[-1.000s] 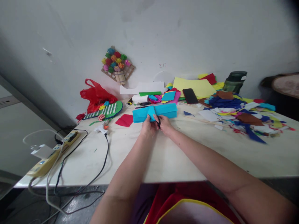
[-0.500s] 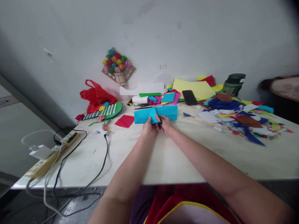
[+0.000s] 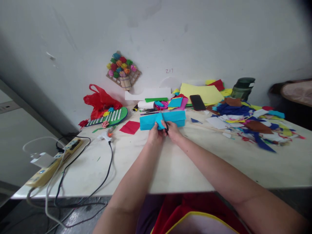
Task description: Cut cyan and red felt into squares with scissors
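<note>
A long folded strip of bright blue paper [image 3: 148,121] lies across the space in front of me, just above the table. My left hand [image 3: 155,134] pinches it at its lower middle, thumb on top. Black-handled scissors [image 3: 166,127] sit in my right hand [image 3: 173,131], fingers closed round the handles. Their blades point away from me over the paper's middle. How far the blades stand apart is too small to make out. A red paper square [image 3: 130,127] rests on the table left of the strip.
Paper scraps [image 3: 258,126] are heaped at the right, near a dark green bottle [image 3: 243,88] and a phone [image 3: 197,102]. On the left lie a glue gun [image 3: 105,136], a power strip [image 3: 44,172] with cables, a red plastic bag [image 3: 101,100] and a green flower-decorated board [image 3: 117,116].
Almost nothing differs. Both hands, the scissors and the blue paper hold nearly the same place, and the view has shifted very slightly.
</note>
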`<state>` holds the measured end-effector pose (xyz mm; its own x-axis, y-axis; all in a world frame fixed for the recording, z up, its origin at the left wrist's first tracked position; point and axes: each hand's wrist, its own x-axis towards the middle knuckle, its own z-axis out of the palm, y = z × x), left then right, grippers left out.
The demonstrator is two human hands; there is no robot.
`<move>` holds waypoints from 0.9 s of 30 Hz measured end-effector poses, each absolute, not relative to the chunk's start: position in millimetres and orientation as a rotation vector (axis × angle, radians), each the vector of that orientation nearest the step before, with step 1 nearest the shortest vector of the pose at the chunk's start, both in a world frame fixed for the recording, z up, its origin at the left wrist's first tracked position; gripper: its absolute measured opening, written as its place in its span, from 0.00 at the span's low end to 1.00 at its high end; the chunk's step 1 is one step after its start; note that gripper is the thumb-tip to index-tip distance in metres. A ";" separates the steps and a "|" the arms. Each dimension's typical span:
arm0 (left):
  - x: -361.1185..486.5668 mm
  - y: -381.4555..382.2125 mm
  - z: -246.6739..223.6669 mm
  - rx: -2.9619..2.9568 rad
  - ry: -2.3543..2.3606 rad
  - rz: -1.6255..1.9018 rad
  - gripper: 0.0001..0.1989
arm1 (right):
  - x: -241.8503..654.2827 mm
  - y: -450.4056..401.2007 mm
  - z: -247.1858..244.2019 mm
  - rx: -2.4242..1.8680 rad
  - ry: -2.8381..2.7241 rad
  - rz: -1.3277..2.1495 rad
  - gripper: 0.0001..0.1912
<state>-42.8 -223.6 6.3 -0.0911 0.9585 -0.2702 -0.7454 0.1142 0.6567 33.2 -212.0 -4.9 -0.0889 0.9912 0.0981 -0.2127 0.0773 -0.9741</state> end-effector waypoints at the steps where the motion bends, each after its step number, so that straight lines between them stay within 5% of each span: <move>1: -43.2 -223.3 6.0 0.343 0.801 1.471 0.13 | 32.9 -211.5 -5.4 -0.938 -1.157 1.311 0.18; 27: -41.5 -221.4 0.7 0.383 0.794 1.477 0.12 | 37.4 -204.6 -6.2 -1.013 -1.182 1.261 0.20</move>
<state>-41.5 -221.4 0.7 -0.0918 0.9672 -0.2370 -0.7313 0.0961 0.6753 37.4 -204.6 -6.2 -0.0563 0.9949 0.0840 -0.1477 0.0749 -0.9862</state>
